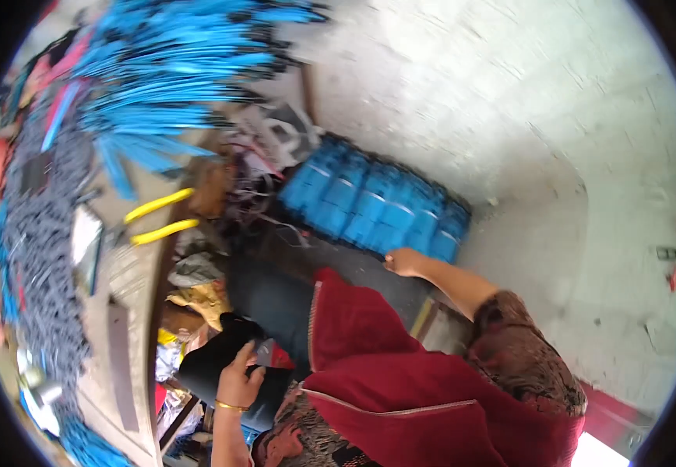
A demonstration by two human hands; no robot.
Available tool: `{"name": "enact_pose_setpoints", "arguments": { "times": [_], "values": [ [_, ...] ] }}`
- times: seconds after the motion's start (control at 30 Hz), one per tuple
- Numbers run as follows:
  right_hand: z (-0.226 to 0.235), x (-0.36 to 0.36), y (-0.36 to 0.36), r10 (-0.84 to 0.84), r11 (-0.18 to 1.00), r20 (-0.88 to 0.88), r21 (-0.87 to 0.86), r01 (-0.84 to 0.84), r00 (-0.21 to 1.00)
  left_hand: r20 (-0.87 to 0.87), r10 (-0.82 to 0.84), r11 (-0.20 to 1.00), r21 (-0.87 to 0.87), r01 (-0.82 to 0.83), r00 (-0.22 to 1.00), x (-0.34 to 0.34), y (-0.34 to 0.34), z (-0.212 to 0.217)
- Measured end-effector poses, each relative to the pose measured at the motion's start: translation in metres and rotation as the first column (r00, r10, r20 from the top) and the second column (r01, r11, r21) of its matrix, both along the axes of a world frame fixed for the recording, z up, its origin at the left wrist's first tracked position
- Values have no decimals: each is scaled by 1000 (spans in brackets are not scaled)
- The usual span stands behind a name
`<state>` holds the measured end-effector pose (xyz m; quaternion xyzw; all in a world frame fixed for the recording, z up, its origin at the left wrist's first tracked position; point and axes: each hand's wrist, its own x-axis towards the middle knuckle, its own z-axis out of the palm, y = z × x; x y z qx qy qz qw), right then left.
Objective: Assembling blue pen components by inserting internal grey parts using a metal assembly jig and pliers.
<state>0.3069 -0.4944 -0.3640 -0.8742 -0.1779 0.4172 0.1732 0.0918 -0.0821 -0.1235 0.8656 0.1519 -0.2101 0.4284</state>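
Note:
My right hand (pixel 405 262) reaches out to the near edge of a row of tied blue bundles (pixel 369 206). Its fingers are closed. Whatever they may grip is too small or hidden to make out. Lower down, my left hand (pixel 239 383) is over the dark cloth on my leg, its fingers apart. A small red and grey patch (pixel 277 356) shows just beside those fingers; I cannot tell what it is. The bundles look like flat blue strips with dark ends, bound by pale bands, lying on a dark surface.
On the worktable (pixel 132 288) at left lie a tall stack of blue strips (pixel 174 62), a heap of grey pieces (pixel 42 233) and a tool with yellow handles (pixel 159 204). Bags and scraps (pixel 256 167) fill the corner. A pale wall (pixel 525 117) bounds the right side.

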Motion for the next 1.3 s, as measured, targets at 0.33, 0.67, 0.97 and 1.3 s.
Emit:
{"name": "enact_pose_setpoints", "arguments": {
  "times": [0.33, 0.67, 0.97, 1.3],
  "values": [
    [336, 21, 232, 78, 538, 407, 751, -382, 910, 201, 160, 986, 13, -166, 966, -68, 17, 11],
    [358, 153, 376, 286, 912, 898, -147, -384, 334, 366, 509, 859, -158, -488, 779, -159, 25, 4],
    [359, 145, 392, 299, 903, 907, -167, -397, 297, 324, 623, 782, -260, -567, 712, -167, 16, 2],
    [361, 176, 399, -313, 619, 715, 653, -436, 625, 342, 608, 792, -316, -521, 716, -127, 3, 35]
  ]
}}
